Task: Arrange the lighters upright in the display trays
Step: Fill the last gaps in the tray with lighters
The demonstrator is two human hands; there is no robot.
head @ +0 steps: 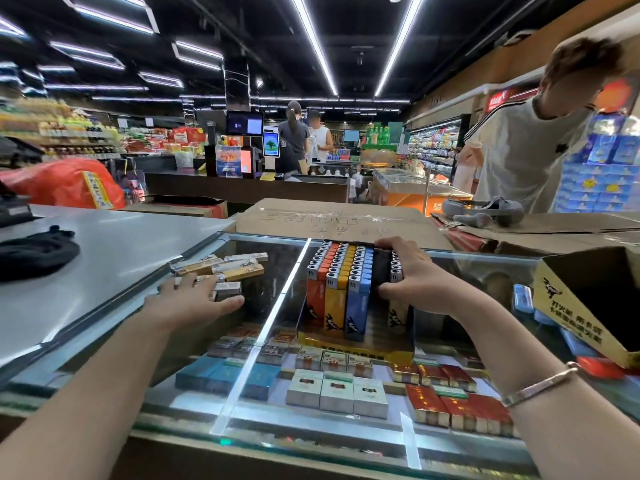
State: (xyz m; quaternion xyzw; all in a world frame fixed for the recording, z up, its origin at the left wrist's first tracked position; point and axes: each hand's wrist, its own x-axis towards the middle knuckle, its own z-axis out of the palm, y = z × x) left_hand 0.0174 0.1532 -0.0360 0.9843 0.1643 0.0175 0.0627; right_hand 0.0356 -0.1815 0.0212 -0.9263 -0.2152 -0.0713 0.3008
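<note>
two hands: right hand (414, 277) grips upright lighters (341, 271), left hand (195, 297) touches loose lighters (225, 266).

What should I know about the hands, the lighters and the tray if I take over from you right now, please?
Left hand: fingers resting flat on the loose pile of gold and silver lighters lying on their sides on the glass counter top; no clear grip.
Right hand: gripping the right end of the upright block of lighters, round a black row.
Black and yellow cardboard display tray: holds upright rows of orange, yellow and blue lighters, metal tops up.
Done: most of the tray is filled.
Left: stand the loose pile upright in a tray. An open yellow cardboard box lies tipped at the right.
</note>
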